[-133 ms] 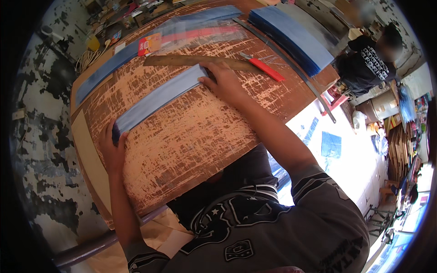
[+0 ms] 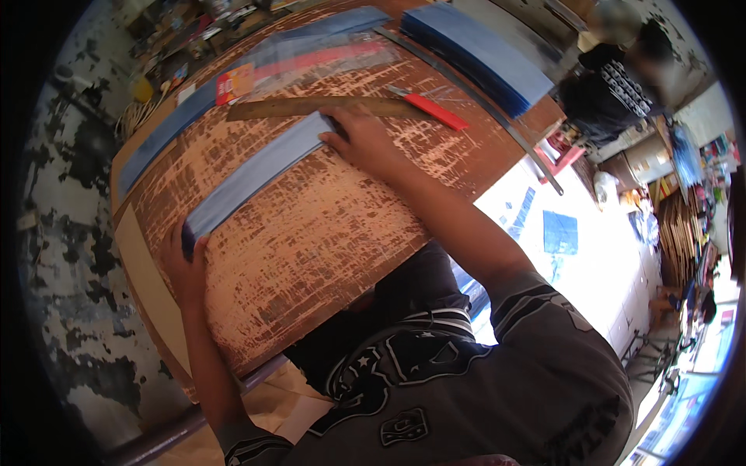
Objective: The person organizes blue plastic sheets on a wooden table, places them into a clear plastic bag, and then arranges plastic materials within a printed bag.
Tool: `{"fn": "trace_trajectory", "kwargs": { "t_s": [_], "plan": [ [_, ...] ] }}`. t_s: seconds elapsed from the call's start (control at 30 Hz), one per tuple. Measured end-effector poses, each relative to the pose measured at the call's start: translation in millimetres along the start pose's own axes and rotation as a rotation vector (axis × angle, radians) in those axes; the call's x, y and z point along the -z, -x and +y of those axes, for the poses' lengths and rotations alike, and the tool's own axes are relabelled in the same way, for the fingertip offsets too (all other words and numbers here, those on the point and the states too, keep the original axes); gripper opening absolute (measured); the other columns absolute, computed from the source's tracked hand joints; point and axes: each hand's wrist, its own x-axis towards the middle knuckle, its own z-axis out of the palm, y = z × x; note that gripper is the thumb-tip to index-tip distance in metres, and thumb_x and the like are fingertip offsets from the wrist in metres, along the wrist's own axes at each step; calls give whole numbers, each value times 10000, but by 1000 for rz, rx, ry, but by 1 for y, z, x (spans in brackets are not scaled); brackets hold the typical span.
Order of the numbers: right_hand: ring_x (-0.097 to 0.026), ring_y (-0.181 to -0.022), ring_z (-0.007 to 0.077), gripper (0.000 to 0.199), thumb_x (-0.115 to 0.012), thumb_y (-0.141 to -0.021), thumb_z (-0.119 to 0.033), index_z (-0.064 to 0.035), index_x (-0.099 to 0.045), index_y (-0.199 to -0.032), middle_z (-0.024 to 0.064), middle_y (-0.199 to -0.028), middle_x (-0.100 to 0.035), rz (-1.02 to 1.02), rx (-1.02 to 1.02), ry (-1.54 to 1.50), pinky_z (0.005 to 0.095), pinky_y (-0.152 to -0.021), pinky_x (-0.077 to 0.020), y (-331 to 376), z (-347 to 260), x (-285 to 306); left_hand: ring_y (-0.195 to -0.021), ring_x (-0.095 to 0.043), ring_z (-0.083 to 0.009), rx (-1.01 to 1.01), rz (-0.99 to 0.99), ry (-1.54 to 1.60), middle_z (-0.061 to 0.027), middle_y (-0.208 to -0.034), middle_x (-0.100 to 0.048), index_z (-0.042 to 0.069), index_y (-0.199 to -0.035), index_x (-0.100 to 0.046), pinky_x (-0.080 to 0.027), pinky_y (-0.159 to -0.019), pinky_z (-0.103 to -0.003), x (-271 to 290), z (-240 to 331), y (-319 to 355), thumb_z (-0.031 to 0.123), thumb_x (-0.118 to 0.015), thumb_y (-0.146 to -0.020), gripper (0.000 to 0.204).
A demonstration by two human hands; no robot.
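Note:
A long stack of light blue strips [image 2: 256,172] lies slantwise on the scuffed brown worktable [image 2: 311,241], its material too blurred to tell. At its near left end my left hand [image 2: 185,260] is closed, thumb on one edge and fingers on the other; the end there looks dark blue. My right hand [image 2: 356,133] grips the far right end, thumb along the near edge and fingers over the tip. Just beyond the stack lies a long worn brown ruler-like strip [image 2: 295,106]. A red utility knife [image 2: 437,111] rests to the right of my right hand.
A thick pile of blue sheets [image 2: 474,54] sits at the far right, beside a long metal ruler [image 2: 497,116] overhanging the edge. Long blue strips [image 2: 167,136], clear plastic and an orange-red packet [image 2: 234,84] lie along the far left. Another person [image 2: 610,93] is beyond the table.
The view has shifted slightly, so the table and everything on it appear a little farther left. Both hands keep hold of the strip stack's ends.

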Motion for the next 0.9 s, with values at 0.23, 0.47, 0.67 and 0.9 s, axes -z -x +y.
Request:
{"fn": "trace_trajectory", "kwargs": {
  "t_s": [0.23,0.47,0.67,0.9],
  "plan": [
    [-593,-1125,371,431,-727,-896,-264,-69,-627,-1267,182,-1111,-673,83,84,22,471,-980,-477,0,10,-10,-1277,-527,-381,-16,-38,35,-195,-1345,-589,45,-1382,-571,-401,-1082,-489,-2,-7,0,368,-661,-971,531],
    [-567,-1145,366,443,-747,-862,-242,-43,-641,-1244,177,-1165,-670,122,96,5,466,-999,-473,1,16,-13,-1316,-520,-378,-46,-65,-59,-210,-1403,-562,9,-1387,-555,-421,-1096,-479,-13,-26,1,361,-622,-1009,522],
    [-557,-1175,342,473,-755,-836,-263,-50,-643,-1243,161,-1231,-656,49,46,49,433,-1046,-452,-2,16,-15,-1302,-529,-359,-248,-37,-101,-182,-1398,-566,11,-1396,-547,-455,-1085,-464,-6,-9,-5,315,-603,-1032,478],
    [-536,-1202,319,482,-726,-847,-290,-42,-633,-1249,132,-1244,-651,16,10,113,408,-1037,-453,-7,28,-27,-1318,-520,-363,-380,-34,-248,-179,-1424,-547,29,-1420,-531,-449,-1104,-468,-8,-20,-14,405,-559,-1042,534]
  ]
}}
